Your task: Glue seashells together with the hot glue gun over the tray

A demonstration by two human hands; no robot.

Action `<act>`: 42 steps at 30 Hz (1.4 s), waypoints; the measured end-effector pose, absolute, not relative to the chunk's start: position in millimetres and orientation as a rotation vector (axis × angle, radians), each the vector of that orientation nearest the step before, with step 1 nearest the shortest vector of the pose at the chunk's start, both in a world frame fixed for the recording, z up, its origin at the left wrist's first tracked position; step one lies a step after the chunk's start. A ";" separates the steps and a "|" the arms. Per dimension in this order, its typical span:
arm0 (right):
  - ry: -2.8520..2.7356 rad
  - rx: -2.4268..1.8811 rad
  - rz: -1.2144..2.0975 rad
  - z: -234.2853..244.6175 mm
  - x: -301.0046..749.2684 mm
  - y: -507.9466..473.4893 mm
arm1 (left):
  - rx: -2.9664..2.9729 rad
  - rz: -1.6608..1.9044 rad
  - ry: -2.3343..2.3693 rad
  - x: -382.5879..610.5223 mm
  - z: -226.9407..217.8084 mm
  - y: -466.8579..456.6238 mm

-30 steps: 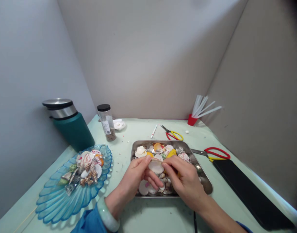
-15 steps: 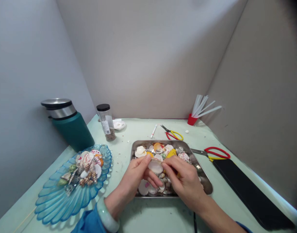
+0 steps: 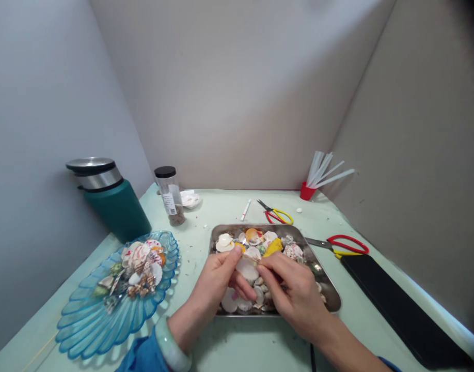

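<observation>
Over the front half of a metal tray filled with shells, both my hands meet at a pale seashell. My left hand grips its left side, thumb on top and fingers curled beneath. At the shell's right edge, my right hand pinches with thumb and forefinger. Whether something small sits between those right fingertips is too fine to make out. Around the hands in the tray lie a yellow piece, an orange shell, a white scallop shell and a speckled shell.
To the left, a blue shell-shaped dish bears more shells, with a teal bottle behind. A clear jar, a marker and scissors are farther back. At right are larger scissors, a black slab and a red cup of translucent sticks.
The shell between my hands has tipped slightly, and my right fingertips have shifted a little along its edge. Everything else stays in place.
</observation>
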State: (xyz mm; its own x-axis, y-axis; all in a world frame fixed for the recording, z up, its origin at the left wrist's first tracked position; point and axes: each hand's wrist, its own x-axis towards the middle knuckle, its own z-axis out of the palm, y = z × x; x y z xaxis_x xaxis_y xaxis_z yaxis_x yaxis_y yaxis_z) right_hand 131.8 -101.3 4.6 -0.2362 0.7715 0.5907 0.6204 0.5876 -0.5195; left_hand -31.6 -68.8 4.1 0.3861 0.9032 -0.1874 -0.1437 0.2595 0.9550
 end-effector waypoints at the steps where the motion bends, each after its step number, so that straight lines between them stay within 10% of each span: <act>1: -1.940 -1.114 0.232 4.2 131.9 -101.2 | 1.069 0.850 0.899 -31.7 4.2 -69.0; 42: -1.904 -1.098 0.374 2.8 132.7 -97.9 | 1.298 0.826 0.914 -35.2 4.5 -68.8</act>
State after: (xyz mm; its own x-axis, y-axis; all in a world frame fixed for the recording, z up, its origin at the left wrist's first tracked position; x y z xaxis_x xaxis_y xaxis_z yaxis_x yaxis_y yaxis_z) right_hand 132.7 -97.9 2.8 -0.2212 0.8106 0.5422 0.5452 0.5638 -0.6204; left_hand -35.2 -68.8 4.5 0.4230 0.9016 -0.0909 0.0000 0.1003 0.9950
